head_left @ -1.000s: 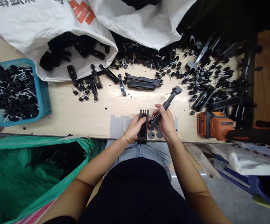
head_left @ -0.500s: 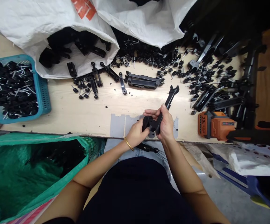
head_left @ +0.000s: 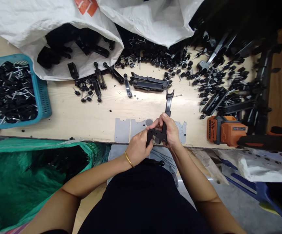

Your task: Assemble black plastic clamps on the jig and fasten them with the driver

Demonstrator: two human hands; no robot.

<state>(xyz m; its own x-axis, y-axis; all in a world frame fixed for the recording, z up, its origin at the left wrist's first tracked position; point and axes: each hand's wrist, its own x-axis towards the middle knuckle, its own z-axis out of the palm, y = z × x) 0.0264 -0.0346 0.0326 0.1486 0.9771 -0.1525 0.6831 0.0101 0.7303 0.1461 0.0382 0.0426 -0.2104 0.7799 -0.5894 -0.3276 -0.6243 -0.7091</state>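
At the near edge of the wooden table (head_left: 82, 117), my right hand (head_left: 171, 131) grips a long black plastic arm (head_left: 168, 104) whose forked end points away from me. My left hand (head_left: 138, 148), with a gold bangle on the wrist, is closed on a small black plastic piece (head_left: 152, 136) pressed against the lower end of that arm. Both hands meet over thin grey metal plates (head_left: 122, 130) lying on the table edge. Another black part (head_left: 155, 162) lies on my lap below the hands.
A blue basket (head_left: 43, 97) of black knobs with metal pins stands at the left. White sacks (head_left: 58, 22) spill black parts at the back. Loose screws and arms litter the right. An orange cordless drill (head_left: 225, 130) lies near the right edge. A green bag (head_left: 33, 175) hangs below left.
The long arm has swung from slanting right to pointing nearly straight away. My left hand dropped the ribbed black block, which now lies on my lap, and took the small piece.
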